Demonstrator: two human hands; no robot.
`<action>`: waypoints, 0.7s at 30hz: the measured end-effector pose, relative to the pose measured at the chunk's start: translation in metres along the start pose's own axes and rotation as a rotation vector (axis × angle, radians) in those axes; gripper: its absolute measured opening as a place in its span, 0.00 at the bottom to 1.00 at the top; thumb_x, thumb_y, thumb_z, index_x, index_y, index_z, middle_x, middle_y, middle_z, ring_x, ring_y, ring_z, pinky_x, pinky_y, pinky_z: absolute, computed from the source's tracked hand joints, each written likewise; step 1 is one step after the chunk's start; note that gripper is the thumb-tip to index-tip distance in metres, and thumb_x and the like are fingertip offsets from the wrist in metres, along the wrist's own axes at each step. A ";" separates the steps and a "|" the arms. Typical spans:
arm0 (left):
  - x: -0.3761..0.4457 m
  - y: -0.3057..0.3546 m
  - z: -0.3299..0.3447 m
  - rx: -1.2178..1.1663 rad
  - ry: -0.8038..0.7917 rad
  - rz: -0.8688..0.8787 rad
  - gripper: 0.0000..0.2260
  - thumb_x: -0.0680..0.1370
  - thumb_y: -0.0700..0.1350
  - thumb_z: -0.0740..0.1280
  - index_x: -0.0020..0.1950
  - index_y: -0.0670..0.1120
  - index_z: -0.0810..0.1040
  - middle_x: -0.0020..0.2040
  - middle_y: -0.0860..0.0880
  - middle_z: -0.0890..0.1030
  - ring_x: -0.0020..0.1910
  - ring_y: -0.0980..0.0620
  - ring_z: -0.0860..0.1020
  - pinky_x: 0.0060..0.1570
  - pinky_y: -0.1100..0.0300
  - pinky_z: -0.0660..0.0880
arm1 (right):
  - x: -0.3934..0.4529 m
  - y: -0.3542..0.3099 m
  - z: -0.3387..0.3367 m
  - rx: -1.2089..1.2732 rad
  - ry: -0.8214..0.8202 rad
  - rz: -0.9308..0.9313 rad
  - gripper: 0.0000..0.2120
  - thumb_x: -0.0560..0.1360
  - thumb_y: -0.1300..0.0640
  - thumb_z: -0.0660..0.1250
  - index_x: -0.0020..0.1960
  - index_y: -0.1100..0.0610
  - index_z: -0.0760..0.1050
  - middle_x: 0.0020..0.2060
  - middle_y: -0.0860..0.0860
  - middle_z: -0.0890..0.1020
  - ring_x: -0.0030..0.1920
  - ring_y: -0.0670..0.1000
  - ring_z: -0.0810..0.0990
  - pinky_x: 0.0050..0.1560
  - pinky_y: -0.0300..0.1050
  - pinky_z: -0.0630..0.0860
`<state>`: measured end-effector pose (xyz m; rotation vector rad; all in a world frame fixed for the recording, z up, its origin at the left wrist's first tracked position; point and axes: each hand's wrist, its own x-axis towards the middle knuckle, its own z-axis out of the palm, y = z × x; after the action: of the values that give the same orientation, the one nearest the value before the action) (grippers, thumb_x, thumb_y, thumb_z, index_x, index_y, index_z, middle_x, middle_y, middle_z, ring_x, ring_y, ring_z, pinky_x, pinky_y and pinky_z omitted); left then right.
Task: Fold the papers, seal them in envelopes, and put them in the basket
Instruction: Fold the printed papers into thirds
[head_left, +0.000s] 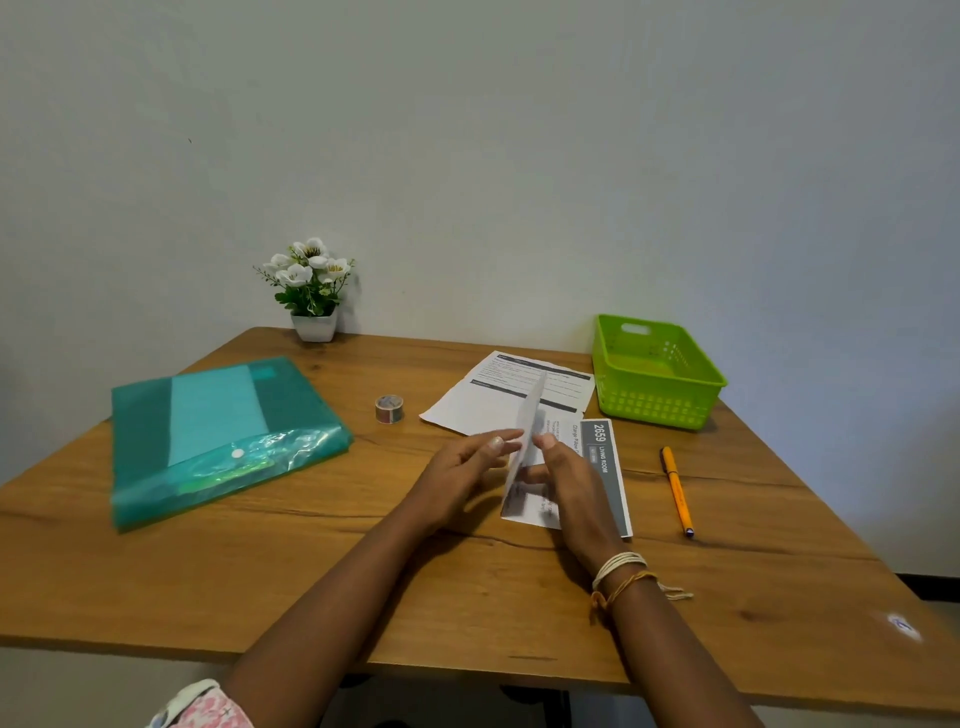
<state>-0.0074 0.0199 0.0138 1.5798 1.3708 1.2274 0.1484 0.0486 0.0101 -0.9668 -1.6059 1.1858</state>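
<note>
A printed paper (605, 467) with a grey band reading "2659 LIVING ROOM" lies on the wooden table (363, 561). One flap of it stands up on edge, pinched between my left hand (467, 467) and my right hand (569, 483). Another printed sheet (483, 400) lies flat just behind. A green plastic basket (657, 410) with nothing visible inside stands at the back right. No envelope can be made out on its own.
A teal plastic folder (218, 431) with a snap button lies on the left. A small roll of tape (389, 408) stands between folder and papers. An orange pen (677, 491) lies to the right. A white pot of flowers (313, 291) stands at the wall.
</note>
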 end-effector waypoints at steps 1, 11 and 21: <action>-0.001 -0.001 0.001 0.047 -0.006 0.009 0.16 0.81 0.54 0.56 0.67 0.57 0.75 0.66 0.53 0.76 0.63 0.55 0.75 0.56 0.63 0.74 | 0.000 0.000 0.000 0.002 0.013 0.005 0.22 0.74 0.35 0.54 0.55 0.46 0.77 0.53 0.51 0.83 0.54 0.50 0.82 0.54 0.46 0.78; 0.000 -0.006 0.004 0.258 -0.008 0.011 0.13 0.79 0.50 0.64 0.62 0.51 0.80 0.64 0.54 0.78 0.61 0.59 0.74 0.53 0.69 0.71 | 0.004 0.004 -0.011 -0.303 0.218 -0.005 0.21 0.78 0.60 0.60 0.71 0.59 0.67 0.45 0.57 0.84 0.39 0.45 0.78 0.32 0.31 0.72; 0.006 -0.009 -0.003 0.121 0.153 -0.053 0.12 0.79 0.45 0.65 0.63 0.50 0.79 0.57 0.56 0.78 0.55 0.61 0.74 0.48 0.69 0.71 | 0.014 0.001 -0.015 -0.155 0.260 0.137 0.21 0.75 0.66 0.62 0.67 0.60 0.72 0.63 0.58 0.76 0.59 0.55 0.77 0.47 0.40 0.75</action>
<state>-0.0132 0.0270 0.0079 1.5463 1.6004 1.2759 0.1581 0.0661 0.0141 -1.2926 -1.4567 0.9886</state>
